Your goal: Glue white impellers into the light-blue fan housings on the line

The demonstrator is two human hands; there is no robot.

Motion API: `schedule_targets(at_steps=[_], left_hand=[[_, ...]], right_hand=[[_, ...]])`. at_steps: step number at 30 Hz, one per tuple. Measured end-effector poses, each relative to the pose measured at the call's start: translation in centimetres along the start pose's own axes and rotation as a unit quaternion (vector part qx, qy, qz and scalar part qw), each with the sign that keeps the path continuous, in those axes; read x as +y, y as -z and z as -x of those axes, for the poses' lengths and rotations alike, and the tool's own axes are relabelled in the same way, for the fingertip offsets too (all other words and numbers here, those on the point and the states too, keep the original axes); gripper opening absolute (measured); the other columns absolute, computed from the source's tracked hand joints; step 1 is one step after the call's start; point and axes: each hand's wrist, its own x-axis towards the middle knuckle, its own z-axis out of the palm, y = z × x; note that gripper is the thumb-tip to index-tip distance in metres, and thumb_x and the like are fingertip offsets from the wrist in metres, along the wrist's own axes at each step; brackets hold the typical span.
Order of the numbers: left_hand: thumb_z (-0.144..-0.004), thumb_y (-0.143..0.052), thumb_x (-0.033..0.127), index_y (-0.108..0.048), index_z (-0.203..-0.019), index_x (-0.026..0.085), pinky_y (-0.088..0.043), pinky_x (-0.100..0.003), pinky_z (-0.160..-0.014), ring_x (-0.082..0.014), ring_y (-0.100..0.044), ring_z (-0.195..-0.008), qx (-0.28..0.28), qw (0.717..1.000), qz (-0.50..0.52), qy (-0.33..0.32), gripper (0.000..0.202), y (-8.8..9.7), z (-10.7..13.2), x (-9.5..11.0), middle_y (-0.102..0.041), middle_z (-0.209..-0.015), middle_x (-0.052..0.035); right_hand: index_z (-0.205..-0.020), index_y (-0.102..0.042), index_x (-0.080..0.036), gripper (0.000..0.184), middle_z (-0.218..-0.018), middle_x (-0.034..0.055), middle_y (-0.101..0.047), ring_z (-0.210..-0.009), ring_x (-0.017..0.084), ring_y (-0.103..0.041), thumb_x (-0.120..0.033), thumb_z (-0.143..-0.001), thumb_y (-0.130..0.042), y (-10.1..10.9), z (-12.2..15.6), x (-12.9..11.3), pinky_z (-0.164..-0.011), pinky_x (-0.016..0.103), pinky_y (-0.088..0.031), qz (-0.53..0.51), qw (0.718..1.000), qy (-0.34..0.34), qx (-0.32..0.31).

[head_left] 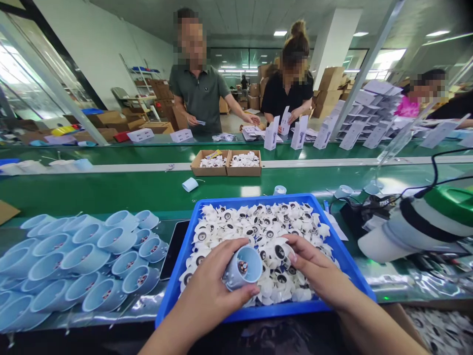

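My left hand (216, 288) is wrapped round a light blue plastic cup-shaped housing (236, 278), its open end facing me and a small coppery motor part visible inside. Between the thumb and fingers of my right hand (314, 264) is a white fan impeller (278, 250) with a dark round hub. The two parts are close together but apart. Both hands are over a blue tray (266, 314) heaped with many similar white impellers.
Many blue housings (90, 257) lie stacked at left, beside a dark flat tablet-like device (173, 251). Beyond the tray are two cardboard boxes (226, 171) of small white parts on the green belt (148, 185). A white-and-green cylindrical machine (402, 231) stands right. People work across the line.
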Motion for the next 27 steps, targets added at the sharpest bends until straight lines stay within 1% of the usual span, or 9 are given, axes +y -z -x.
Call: schedule_targets(at_steps=[3,7,10,12,15,19,21,24,27], left_hand=[[-0.08,-0.074,0.049,-0.051,-0.136,0.031,-0.045,-0.056,-0.109,-0.0312,-0.055,-0.129,-0.016,1.0,0.009,-0.019,0.063,-0.1,-0.4,0.6,-0.059,-0.139,-0.0078],[-0.083,-0.073,0.045,-0.049,-0.138,0.031,-0.043,-0.055,-0.111,-0.0297,-0.054,-0.13,-0.024,0.999,0.019,-0.02,0.062,-0.3,-0.6,0.9,-0.057,-0.141,-0.007],[-0.081,-0.074,0.042,-0.051,-0.137,0.03,-0.047,-0.052,-0.107,-0.0291,-0.058,-0.126,-0.024,0.999,0.018,-0.02,0.061,-0.3,-0.5,1.1,-0.061,-0.137,-0.0067],[-0.08,-0.076,0.041,-0.051,-0.136,0.03,-0.048,-0.051,-0.105,-0.0287,-0.059,-0.123,-0.019,0.999,0.013,-0.026,0.062,-0.3,-0.4,1.1,-0.062,-0.135,-0.0062],[-0.079,-0.078,0.042,-0.051,-0.136,0.03,-0.049,-0.05,-0.103,-0.0285,-0.059,-0.122,-0.011,0.999,0.007,-0.034,0.064,-0.3,-0.3,1.1,-0.062,-0.134,-0.0061],[-0.077,-0.079,0.042,-0.051,-0.134,0.03,-0.049,-0.049,-0.101,-0.028,-0.06,-0.12,-0.014,0.999,-0.002,-0.04,0.064,-0.5,-0.4,1.3,-0.063,-0.132,-0.0056],[-0.077,-0.08,0.041,-0.052,-0.133,0.03,-0.05,-0.048,-0.1,-0.0276,-0.061,-0.118,-0.016,0.999,-0.006,-0.045,0.064,-0.6,-0.6,1.6,-0.064,-0.13,-0.0053],[-0.078,-0.079,0.041,-0.051,-0.133,0.029,-0.05,-0.048,-0.098,-0.0273,-0.061,-0.116,-0.015,0.998,-0.016,-0.06,0.063,-0.6,-0.9,2.1,-0.065,-0.128,-0.0054],[-0.079,-0.078,0.041,-0.05,-0.133,0.028,-0.05,-0.048,-0.098,-0.0272,-0.061,-0.116,-0.01,0.997,-0.03,-0.076,0.062,-0.7,-1.3,2.4,-0.065,-0.127,-0.0057]], right_hand=[[-0.123,-0.06,-0.026,0.047,-0.12,0.0057,-0.062,-0.113,0.021,-0.057,-0.049,-0.084,-0.076,-0.5,0.1,-0.3,-0.105,0.039,-0.041,-0.08,0.997,-0.014,0.018],[-0.116,-0.065,-0.023,0.04,-0.112,0.0044,-0.064,-0.098,0.015,-0.061,-0.037,-0.082,-0.08,-0.9,0.0,-1.1,-0.095,0.031,-0.049,-0.186,0.982,-0.031,0.015],[-0.106,-0.066,-0.017,0.033,-0.099,0.0042,-0.064,-0.088,0.013,-0.063,-0.034,-0.082,-0.081,-0.9,-0.1,-1.4,-0.09,0.03,-0.052,-0.239,0.969,-0.049,-0.028],[-0.1,-0.063,-0.016,0.032,-0.089,0.0035,-0.063,-0.083,0.014,-0.062,-0.035,-0.081,-0.081,-0.8,-0.2,-1.3,-0.088,0.03,-0.052,-0.26,0.962,-0.057,-0.064],[-0.097,-0.059,-0.016,0.033,-0.084,0.0026,-0.061,-0.082,0.013,-0.06,-0.036,-0.082,-0.081,-0.7,-0.2,-1.0,-0.086,0.029,-0.052,-0.276,0.955,-0.055,-0.092],[-0.1,-0.056,-0.018,0.038,-0.082,0.0002,-0.059,-0.079,0.011,-0.058,-0.036,-0.08,-0.083,-0.8,-0.3,-1.1,-0.085,0.028,-0.052,-0.279,0.954,-0.059,-0.094],[-0.103,-0.057,-0.02,0.041,-0.084,-0.0003,-0.06,-0.078,0.009,-0.059,-0.036,-0.078,-0.085,-1.0,-0.4,-1.4,-0.081,0.024,-0.051,-0.258,0.96,-0.054,-0.09],[-0.099,-0.06,-0.021,0.034,-0.088,-0.0009,-0.06,-0.078,0.007,-0.058,-0.032,-0.079,-0.085,-1.3,-0.6,-1.9,-0.073,0.015,-0.047,-0.185,0.98,-0.005,-0.079],[-0.1,-0.063,-0.022,0.027,-0.086,-0.0017,-0.059,-0.079,0.006,-0.055,-0.029,-0.083,-0.082,-1.6,-0.6,-2.3,-0.07,0.012,-0.046,-0.098,0.991,0.066,-0.069]])
